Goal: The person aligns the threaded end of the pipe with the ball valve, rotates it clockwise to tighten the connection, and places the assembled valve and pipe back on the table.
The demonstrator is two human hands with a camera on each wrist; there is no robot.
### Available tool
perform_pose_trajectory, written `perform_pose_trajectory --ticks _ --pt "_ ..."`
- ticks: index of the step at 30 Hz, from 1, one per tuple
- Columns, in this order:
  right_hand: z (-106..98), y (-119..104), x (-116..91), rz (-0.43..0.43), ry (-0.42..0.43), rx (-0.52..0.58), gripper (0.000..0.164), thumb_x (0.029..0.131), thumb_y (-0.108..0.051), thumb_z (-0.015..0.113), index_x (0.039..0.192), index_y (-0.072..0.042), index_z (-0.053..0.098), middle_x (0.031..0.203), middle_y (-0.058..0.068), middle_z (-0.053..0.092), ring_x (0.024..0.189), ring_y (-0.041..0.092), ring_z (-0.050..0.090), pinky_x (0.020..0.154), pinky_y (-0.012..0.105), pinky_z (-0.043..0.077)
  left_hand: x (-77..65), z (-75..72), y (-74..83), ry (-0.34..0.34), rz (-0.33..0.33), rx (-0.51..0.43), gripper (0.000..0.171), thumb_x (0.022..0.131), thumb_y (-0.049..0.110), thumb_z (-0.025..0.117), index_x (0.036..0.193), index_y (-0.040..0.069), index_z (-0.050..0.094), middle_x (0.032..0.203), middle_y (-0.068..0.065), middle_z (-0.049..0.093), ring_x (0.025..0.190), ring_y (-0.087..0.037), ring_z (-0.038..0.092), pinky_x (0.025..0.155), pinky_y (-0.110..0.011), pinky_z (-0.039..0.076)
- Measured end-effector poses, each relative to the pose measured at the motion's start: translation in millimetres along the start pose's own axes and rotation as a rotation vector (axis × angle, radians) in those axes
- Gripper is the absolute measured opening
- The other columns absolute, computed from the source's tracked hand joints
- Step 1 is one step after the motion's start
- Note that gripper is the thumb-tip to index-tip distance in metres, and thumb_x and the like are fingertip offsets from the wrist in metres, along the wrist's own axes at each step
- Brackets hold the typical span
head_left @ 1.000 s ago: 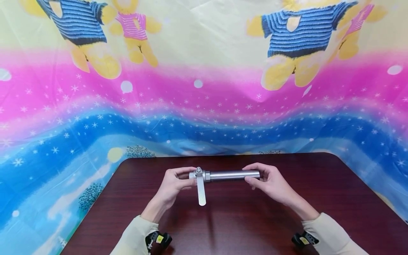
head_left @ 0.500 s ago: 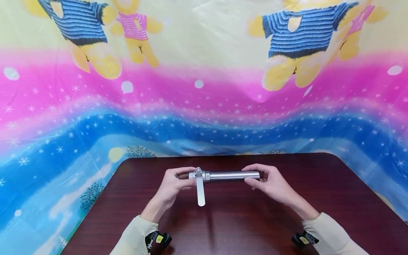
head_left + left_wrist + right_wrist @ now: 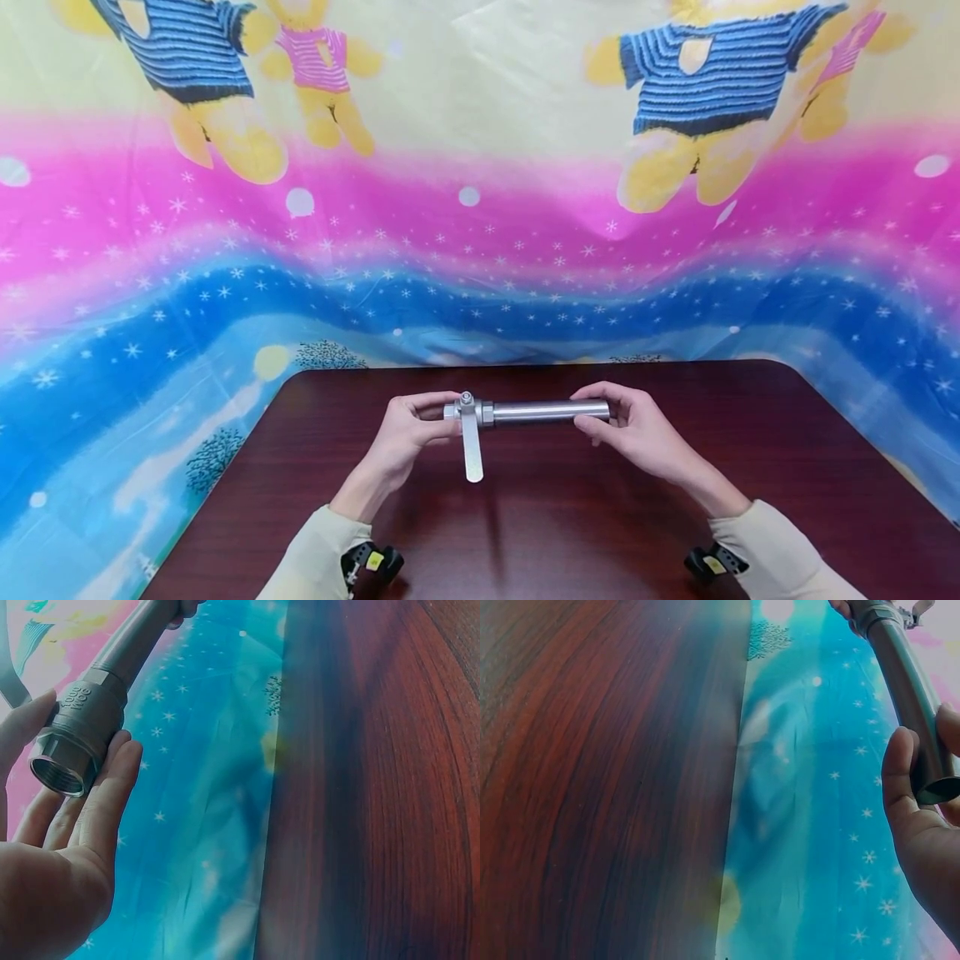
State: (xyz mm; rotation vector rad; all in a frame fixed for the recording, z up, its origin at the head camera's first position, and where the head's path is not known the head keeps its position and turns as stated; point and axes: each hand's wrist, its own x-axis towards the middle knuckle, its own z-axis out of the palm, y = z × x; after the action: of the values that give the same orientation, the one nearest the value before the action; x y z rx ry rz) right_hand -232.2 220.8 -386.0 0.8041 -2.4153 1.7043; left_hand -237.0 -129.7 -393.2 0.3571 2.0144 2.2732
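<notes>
Between my two hands a steel ball valve [image 3: 480, 414] joined to a straight metal pipe [image 3: 551, 412] is held level above the table. The flat lever handle [image 3: 472, 450] of the valve points toward me. My left hand [image 3: 405, 433] grips the valve body at the left end, thumb in front and fingers behind. In the left wrist view the threaded open end of the valve [image 3: 67, 761] faces the camera, with raised lettering on its body. My right hand [image 3: 637, 429] pinches the pipe's right end between thumb and fingers. The right wrist view shows the pipe's hollow end [image 3: 939, 789].
Below the hands lies a dark red-brown wooden table [image 3: 562, 533] with rounded far corners. A printed curtain [image 3: 480, 250] with bears and snowflakes hangs around its back and sides. Each wrist carries a small black camera mount [image 3: 375, 564].
</notes>
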Motion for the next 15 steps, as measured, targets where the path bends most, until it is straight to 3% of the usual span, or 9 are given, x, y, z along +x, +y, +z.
perform_pose_trajectory --ticks 7,10,15 --pt "0.3 1.3 0.3 -0.06 -0.031 0.092 0.045 0.088 0.004 0.083 0.128 0.0 0.063 0.116 0.022 0.066 0.088 0.028 0.071 0.072 0.03 0.06 -0.2 1.3 -0.5 0.004 -0.001 -0.006 0.047 0.081 -0.006 0.079 0.127 -0.009 0.071 0.105 -0.015 0.078 0.086 -0.018 0.076 0.076 -0.035 0.062" --pt "-0.1 2.4 -0.2 -0.074 -0.047 0.098 0.042 0.089 0.006 0.08 0.126 0.002 0.061 0.106 0.025 0.067 0.081 0.026 0.069 0.068 0.031 0.06 -0.7 1.1 -1.4 0.006 -0.004 -0.01 0.047 0.081 -0.006 0.079 0.127 -0.009 0.071 0.105 -0.015 0.078 0.086 -0.018 0.075 0.076 -0.034 0.062" --pt "-1.4 2.4 -0.9 -0.024 -0.025 0.033 0.031 0.096 -0.005 0.077 0.125 -0.003 0.067 0.09 0.02 0.069 0.071 0.028 0.068 0.064 0.034 0.059 -0.5 0.5 -1.6 0.013 -0.004 -0.002 0.047 0.081 -0.006 0.079 0.127 -0.009 0.071 0.106 -0.015 0.078 0.088 -0.017 0.075 0.077 -0.037 0.062"
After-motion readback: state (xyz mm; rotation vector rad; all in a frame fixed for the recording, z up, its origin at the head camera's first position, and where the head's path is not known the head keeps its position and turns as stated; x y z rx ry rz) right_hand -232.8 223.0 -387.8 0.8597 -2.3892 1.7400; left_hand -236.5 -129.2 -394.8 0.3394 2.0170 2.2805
